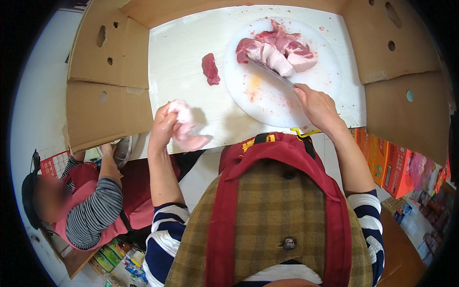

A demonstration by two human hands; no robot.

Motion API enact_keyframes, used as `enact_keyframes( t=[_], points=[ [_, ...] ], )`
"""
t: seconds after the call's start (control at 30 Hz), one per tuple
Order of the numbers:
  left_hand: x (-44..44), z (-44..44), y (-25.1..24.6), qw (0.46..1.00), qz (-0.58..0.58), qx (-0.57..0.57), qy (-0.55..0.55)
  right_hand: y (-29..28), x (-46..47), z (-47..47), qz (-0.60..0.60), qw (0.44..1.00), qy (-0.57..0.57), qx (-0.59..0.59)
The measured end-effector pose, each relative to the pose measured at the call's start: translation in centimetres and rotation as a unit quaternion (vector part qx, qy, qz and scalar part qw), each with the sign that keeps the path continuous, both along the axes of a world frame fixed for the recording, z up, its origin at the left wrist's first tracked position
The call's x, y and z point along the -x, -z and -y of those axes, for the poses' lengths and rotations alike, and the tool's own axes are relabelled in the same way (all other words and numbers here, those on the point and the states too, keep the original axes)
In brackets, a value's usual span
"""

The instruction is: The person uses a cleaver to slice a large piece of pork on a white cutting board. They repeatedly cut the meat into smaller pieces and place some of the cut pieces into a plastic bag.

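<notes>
My left hand (163, 125) grips a pale, fatty piece of meat (190, 132), blurred and held over the front left of the white table (179, 39). In my right hand (319, 107) is a knife (272, 71), whose blade lies along the near side of several chunks of raw meat (278, 53) with thick pale fat. Those chunks rest on a round white cutting board (251, 107) flecked with scraps. Left of the board, a lean red strip of meat (210, 69) lies on the table. The knife's handle is mostly hidden by my fingers.
Cardboard walls (107, 71) enclose the table's left, back and right (398, 53) sides. At the left, a co-worker in a striped sleeve (104, 211) reaches to a metal bowl (123, 150). A yellow handle (304, 133) sticks out at the front edge. Orange boxes (380, 161) stand at the right.
</notes>
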State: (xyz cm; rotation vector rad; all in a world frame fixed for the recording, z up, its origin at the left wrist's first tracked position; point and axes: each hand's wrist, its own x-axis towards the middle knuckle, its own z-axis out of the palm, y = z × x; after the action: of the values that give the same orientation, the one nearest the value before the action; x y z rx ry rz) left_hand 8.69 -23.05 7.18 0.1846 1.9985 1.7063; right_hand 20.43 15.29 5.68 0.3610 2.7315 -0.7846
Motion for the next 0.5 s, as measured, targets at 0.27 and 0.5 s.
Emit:
enact_keyframes(
  t=[0.27, 0.5],
  points=[
    [0.9, -4.4, -2.3, 0.993, 0.043, -0.108, -0.034, 2.7, -5.4, -0.9, 0.061, 0.919, 0.229, 0.316],
    [0.9, -9.9, -4.9, 0.922, 0.061, -0.382, 0.012, 4.7, -8.1, -0.2, -0.016, 0.854, 0.291, 0.432]
  ],
)
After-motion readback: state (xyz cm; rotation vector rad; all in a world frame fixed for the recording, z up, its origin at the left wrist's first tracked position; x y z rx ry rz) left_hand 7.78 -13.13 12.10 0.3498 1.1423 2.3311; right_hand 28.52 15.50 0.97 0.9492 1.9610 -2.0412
